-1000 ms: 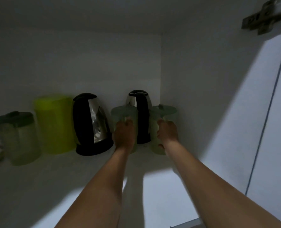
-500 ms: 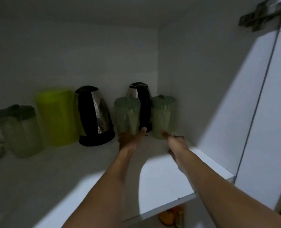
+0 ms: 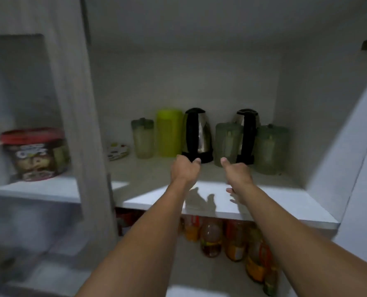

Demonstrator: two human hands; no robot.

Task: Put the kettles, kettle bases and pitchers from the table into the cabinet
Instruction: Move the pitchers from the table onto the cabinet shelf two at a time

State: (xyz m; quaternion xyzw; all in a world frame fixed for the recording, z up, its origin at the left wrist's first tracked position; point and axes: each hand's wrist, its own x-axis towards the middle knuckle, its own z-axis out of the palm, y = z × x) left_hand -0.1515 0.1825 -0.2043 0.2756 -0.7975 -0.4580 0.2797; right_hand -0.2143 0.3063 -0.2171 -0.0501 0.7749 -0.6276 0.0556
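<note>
- Both hands hover empty above the white shelf (image 3: 274, 196) at frame centre: left hand (image 3: 185, 170) loosely curled, right hand (image 3: 238, 174) with thumb out.
- Behind them stand two steel kettles (image 3: 197, 136) (image 3: 247, 138), three pale green pitchers (image 3: 142, 141) (image 3: 227, 144) (image 3: 270, 150) and a lime pitcher (image 3: 169, 131).
- Bottles (image 3: 210, 236) fill the lower shelf, centre-right.

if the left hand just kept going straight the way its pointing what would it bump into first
Most likely the left kettle. The left hand, empty and loosely curled, points into the shelf with its knuckles just below that kettle's black base. Depth is hard to judge, so the gap between them is unclear.
</note>
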